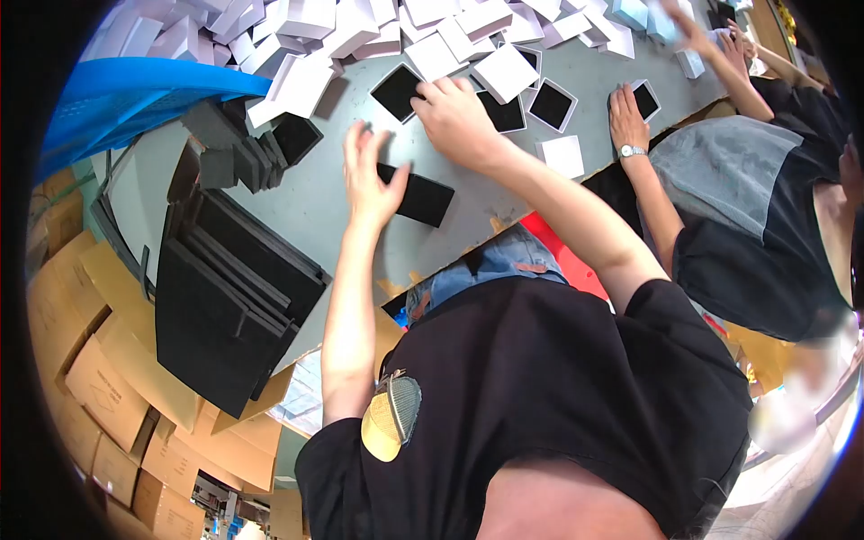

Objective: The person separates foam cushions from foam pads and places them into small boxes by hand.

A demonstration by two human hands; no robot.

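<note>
Over the grey table, my left hand [373, 184] has its fingers spread, slightly blurred, beside a black foam piece [425, 200] lying near the table's front edge. Its thumb is at the piece's left part; whether it touches cannot be made out. My right hand [450, 117] is further back, with fingers bent at the right side of a white box with a black inside [397, 93]. What its fingertips grip is partly hidden. Right of that hand stand another black-lined box [552, 105] and a white lid [505, 74]. A small black piece [297, 138] lies left of my left hand.
White boxes [351, 27] are heaped along the back. A blue crate [153, 90], grey foam pieces [238, 157] and large black foam sheets [216, 315] are at the left. Co-workers sit at the right, one with a hand [627, 121] at a box. Cartons [108, 387] stand lower left.
</note>
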